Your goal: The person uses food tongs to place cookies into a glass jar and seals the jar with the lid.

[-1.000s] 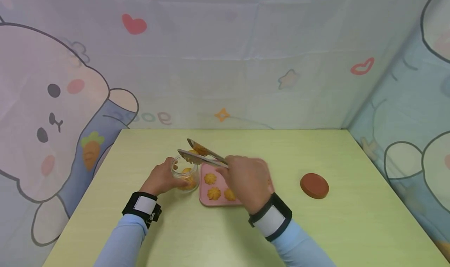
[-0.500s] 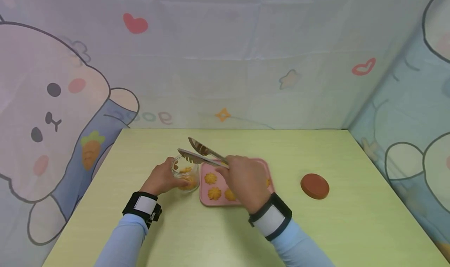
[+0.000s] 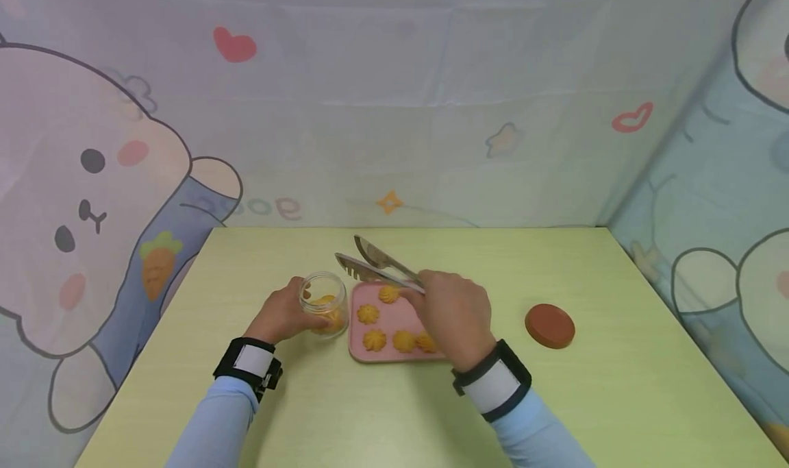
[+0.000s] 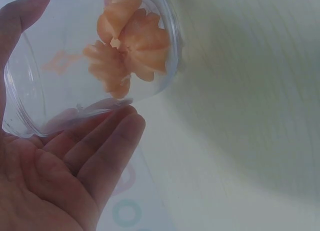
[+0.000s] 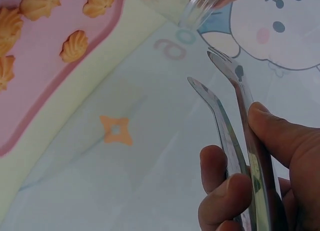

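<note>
My left hand (image 3: 282, 315) grips a clear glass jar (image 3: 333, 321) from its left side, thumb and fingers around the wall. Several golden piped cookies (image 4: 132, 46) lie at the jar's bottom in the left wrist view. My right hand (image 3: 453, 314) holds metal tongs (image 5: 235, 116) with fingers and thumb around both arms. The tongs' tips stand apart with nothing between them, over the back edge of a pink tray (image 3: 394, 317). On that tray sit several more flower-shaped cookies (image 3: 368, 314); the right hand hides part of its right side.
A round brown lid (image 3: 550, 326) lies on the pale yellow-green table (image 3: 622, 399), right of the tray. Behind the table hangs a backdrop cloth (image 3: 431, 146) with cartoon prints.
A cookie held in the tongs one second ago was let go and dropped into the jar. The right hand has since moved right with the tongs, away from the jar's mouth.
</note>
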{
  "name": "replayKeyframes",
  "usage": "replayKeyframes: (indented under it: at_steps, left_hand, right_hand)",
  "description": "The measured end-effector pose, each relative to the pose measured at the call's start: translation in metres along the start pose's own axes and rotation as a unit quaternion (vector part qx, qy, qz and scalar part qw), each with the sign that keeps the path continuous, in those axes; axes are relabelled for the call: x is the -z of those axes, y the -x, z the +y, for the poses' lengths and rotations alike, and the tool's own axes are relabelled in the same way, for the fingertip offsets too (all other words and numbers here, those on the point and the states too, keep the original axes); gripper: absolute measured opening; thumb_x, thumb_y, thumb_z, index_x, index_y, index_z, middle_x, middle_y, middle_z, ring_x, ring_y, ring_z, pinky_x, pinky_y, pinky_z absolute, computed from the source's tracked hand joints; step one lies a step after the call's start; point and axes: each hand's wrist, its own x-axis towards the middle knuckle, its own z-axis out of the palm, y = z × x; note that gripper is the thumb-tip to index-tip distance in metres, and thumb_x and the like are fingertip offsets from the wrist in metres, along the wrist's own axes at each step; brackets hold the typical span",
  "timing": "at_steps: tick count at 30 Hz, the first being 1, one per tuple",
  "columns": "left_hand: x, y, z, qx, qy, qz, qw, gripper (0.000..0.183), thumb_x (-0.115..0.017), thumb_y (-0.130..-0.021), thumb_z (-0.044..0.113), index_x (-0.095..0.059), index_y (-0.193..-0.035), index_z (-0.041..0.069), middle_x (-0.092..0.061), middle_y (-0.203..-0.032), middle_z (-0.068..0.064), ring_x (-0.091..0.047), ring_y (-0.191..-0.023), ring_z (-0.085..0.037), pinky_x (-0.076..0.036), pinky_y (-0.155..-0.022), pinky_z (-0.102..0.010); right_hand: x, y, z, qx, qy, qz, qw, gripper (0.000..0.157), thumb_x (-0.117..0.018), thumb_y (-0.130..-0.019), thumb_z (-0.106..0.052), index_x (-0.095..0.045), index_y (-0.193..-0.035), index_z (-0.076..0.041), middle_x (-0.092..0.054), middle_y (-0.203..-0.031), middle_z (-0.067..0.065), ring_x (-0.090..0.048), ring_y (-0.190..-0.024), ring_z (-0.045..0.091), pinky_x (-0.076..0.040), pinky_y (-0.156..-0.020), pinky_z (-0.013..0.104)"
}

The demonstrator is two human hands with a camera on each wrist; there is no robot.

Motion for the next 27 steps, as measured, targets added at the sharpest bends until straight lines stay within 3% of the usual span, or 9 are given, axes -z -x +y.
replayKeyframes:
  at_steps: [8, 13, 17, 22, 27]
  left_hand:
    - [0.000, 0.000, 0.001, 0.000, -0.003, 0.001, 1.0000, 0.080, -0.085, -0.064, 0.036, -0.047, -0.122, -0.005, -0.064, -0.114, -0.025, -0.060, -0.095, -0.033, -0.051, -0.081, -0.049]
    - [-0.001, 0.000, -0.002, 0.000, -0.001, -0.001, 1.0000, 0.083, -0.085, -0.064, 0.037, -0.047, -0.124, -0.005, -0.063, -0.116, -0.026, -0.060, -0.097, -0.034, -0.050, -0.082, -0.049]
    - [-0.001, 0.001, -0.003, 0.007, 0.005, -0.006, 1.0000, 0.085, -0.085, -0.064, 0.038, -0.045, -0.126, -0.004, -0.063, -0.117, -0.026, -0.059, -0.097, -0.034, -0.050, -0.082, -0.049]
    - [-0.002, 0.001, -0.002, 0.011, 0.012, -0.008, 0.9998, 0.090, -0.085, -0.064, 0.037, -0.041, -0.132, -0.004, -0.062, -0.118, -0.026, -0.059, -0.097, -0.033, -0.050, -0.083, -0.050]
    - [-0.001, -0.001, -0.002, 0.013, 0.010, -0.009, 0.9998, 0.089, -0.085, -0.064, 0.037, -0.042, -0.132, -0.003, -0.062, -0.120, -0.026, -0.059, -0.099, -0.034, -0.050, -0.084, -0.050]
  right_hand:
    - [-0.002, 0.007, 0.021, -0.029, -0.004, -0.008, 1.000, 0.039, -0.069, -0.082, -0.048, -0.059, -0.065, -0.014, -0.044, -0.046, -0.002, -0.041, -0.036, 0.015, -0.022, -0.032, 0.027]
    - [-0.006, 0.014, 0.034, -0.045, -0.008, -0.008, 0.999, 0.034, -0.071, -0.080, -0.046, -0.075, -0.090, -0.014, -0.045, -0.045, -0.002, -0.040, -0.036, 0.014, -0.022, -0.032, 0.026]
    - [-0.011, 0.019, 0.043, -0.044, -0.005, 0.006, 0.999, 0.039, -0.073, -0.078, -0.044, -0.076, -0.106, -0.017, -0.043, -0.043, -0.002, -0.037, -0.034, 0.014, -0.019, -0.032, 0.025]
    - [-0.017, 0.023, 0.051, -0.039, 0.007, 0.022, 0.999, 0.033, -0.076, -0.077, -0.041, -0.076, -0.096, -0.014, -0.042, -0.042, 0.000, -0.035, -0.032, 0.014, -0.016, -0.031, 0.025]
    - [-0.024, 0.025, 0.053, -0.048, 0.004, -0.001, 0.999, 0.030, -0.076, -0.077, -0.038, -0.070, -0.079, -0.009, -0.046, -0.044, 0.000, -0.038, -0.033, 0.014, -0.021, -0.031, 0.025]
